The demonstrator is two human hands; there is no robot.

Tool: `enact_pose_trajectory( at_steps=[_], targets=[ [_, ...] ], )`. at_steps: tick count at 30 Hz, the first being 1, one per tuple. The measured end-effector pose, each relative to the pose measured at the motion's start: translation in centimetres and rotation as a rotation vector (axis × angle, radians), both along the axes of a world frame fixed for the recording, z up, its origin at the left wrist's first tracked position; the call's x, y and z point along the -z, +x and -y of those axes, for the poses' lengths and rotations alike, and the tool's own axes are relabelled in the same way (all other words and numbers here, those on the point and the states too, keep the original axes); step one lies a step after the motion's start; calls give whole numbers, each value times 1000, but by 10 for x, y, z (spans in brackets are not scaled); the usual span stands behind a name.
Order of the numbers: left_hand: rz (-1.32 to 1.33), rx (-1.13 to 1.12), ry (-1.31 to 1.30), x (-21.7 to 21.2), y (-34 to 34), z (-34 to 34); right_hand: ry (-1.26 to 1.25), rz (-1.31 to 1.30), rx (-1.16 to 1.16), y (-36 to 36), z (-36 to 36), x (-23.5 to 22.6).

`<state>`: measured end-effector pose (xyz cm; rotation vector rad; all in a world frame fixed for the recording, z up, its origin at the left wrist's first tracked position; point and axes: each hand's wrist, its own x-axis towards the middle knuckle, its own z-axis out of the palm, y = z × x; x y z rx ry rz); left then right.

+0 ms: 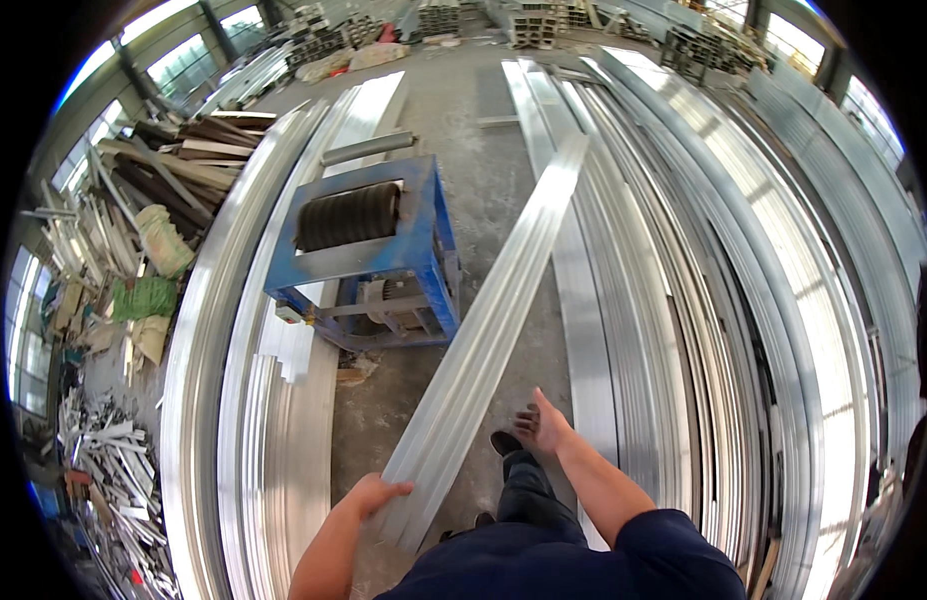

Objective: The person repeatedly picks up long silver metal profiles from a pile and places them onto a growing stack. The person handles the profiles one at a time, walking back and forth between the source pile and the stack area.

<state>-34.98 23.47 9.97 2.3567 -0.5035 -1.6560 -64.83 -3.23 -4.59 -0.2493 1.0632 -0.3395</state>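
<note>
Head view: our left hand (375,494) grips the long aluminium strip's (493,320) near end; right hand (543,428) open, free. We judge carrying underway; next needs a steady two-handed hold.

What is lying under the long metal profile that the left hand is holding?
Under the long metal profile, held by the left hand, only bare concrete floor shows beside it. Its far end lies across the stacked strips. The floor directly beneath it is covered.
</note>
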Motion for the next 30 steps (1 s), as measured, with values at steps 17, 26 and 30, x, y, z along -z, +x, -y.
enact_pose_trajectory(
  at_steps=[17, 26, 30],
  targets=[
    [919, 121, 111, -101, -7, -181, 49, 369, 160, 199, 107, -6],
    [610, -55, 255, -54, -30, -310, -52, 264, -103, 229, 31, -20],
    [407, -124, 136, -51, 8, -300, -176, 143, -139, 268, -21, 7]
  ],
)
